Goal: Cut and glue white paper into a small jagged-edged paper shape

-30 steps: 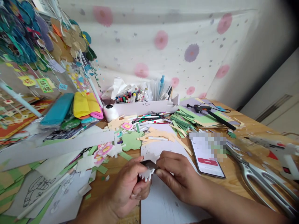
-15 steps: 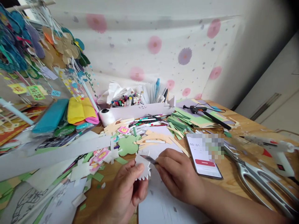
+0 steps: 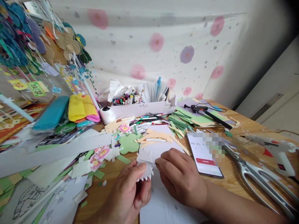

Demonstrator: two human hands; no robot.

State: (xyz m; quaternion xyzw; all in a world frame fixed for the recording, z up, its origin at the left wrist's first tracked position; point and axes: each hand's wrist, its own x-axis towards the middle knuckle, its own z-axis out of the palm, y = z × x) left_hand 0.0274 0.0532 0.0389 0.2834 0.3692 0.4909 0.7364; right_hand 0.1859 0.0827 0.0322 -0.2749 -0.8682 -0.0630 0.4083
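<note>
White sheet [image 3: 130, 51] with pink and purple flowers, shaded grey wall [image 3: 253, 53], pale cabinet [image 3: 286, 77] at right, wooden table [image 3: 251, 124]

One phone [image 3: 198, 151], one spool [image 3: 108, 116], one white glue gun [image 3: 283, 152]

Craft corner, likely home: flower-print sheet [image 3: 130, 46], wooden table [image 3: 252, 124], green paper strips [image 3: 179, 121], markers [image 3: 127, 99], glue gun [image 3: 282, 155].

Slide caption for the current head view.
Left hand pinches a zigzag-edged white paper piece; right hand holds a thin tool at it, over a wooden table strewn with paper scraps.
</note>
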